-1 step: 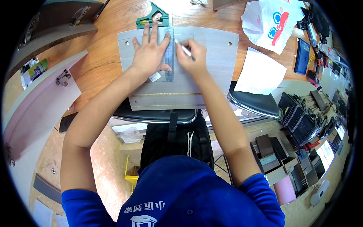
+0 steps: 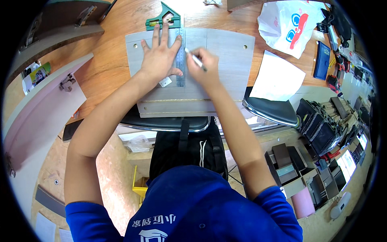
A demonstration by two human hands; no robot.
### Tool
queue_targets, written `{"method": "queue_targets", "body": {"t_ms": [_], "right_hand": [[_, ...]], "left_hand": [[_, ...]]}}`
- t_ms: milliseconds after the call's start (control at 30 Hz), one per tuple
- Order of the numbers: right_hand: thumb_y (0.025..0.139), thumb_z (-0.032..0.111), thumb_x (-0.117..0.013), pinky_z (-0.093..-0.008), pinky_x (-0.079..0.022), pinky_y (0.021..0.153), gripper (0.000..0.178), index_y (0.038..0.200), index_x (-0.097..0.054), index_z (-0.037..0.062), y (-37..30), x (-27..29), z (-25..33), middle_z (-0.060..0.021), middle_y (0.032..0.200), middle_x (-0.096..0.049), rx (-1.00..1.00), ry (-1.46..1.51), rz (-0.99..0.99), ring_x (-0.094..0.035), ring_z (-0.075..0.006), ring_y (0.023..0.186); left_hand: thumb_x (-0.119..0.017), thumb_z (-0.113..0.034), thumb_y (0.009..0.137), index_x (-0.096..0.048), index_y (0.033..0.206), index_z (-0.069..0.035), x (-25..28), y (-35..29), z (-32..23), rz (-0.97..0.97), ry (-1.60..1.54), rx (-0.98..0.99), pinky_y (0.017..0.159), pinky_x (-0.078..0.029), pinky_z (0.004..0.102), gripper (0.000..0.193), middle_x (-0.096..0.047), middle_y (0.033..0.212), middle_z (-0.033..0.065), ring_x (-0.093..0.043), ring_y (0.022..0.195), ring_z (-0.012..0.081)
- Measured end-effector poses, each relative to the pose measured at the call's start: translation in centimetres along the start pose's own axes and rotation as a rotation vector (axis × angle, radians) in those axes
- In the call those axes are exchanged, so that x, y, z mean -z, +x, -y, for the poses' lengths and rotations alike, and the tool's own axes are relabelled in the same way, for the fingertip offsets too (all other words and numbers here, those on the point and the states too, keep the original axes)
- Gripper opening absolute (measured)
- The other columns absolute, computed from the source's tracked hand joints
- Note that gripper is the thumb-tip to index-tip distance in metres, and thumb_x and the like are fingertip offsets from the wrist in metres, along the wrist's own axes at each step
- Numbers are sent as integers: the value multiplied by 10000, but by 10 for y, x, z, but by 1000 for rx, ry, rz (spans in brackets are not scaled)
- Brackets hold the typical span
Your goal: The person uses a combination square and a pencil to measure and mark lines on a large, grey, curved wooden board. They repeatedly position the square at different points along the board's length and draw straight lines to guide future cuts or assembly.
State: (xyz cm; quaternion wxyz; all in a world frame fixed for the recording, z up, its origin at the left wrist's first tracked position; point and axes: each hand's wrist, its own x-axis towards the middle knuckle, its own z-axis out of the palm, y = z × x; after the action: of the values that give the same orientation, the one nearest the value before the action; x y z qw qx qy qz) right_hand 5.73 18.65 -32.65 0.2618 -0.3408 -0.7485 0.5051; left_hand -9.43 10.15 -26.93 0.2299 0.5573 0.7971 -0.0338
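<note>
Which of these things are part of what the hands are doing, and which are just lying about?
In use:
- grey board, under the left hand
- green-headed combination square, its blade along the board
- white pen, in the right hand

Apparently lying about:
- white plastic bag
- white paper sheet
- blue booklet
</note>
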Motion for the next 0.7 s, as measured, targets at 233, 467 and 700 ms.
{"method": "queue_targets", "body": {"t_ms": [233,467,700], "right_hand": [[838,23,-733,-326,-459,509,145,769,-605,29,-105,19,23,-119,653,-620,-85,-28,118,-600,-219,530],[840,39,-730,-311,-473,514,153,747,-610,24,-27,0,8,-119,638,-629,-9,-67,42,-622,-184,527],[921,97,-689,-321,-563,649,132,856,-676,-17,83,-2,12,-171,817,-736,111,-66,-117,-735,-213,720]], "left_hand": [[-923,-523,567,-425,1539,-173,-2,-1,-2,13,12,18,1058,-339,798,1146,-104,1669,276,-84,1547,496],[-926,-526,551,-422,1545,-182,-2,-4,1,7,17,14,1055,-344,794,1167,-97,1672,276,-100,1545,501],[-927,-516,559,-449,1520,-171,0,2,-3,-37,16,-34,1020,-362,808,1128,-62,1674,295,-114,1535,517]]}}
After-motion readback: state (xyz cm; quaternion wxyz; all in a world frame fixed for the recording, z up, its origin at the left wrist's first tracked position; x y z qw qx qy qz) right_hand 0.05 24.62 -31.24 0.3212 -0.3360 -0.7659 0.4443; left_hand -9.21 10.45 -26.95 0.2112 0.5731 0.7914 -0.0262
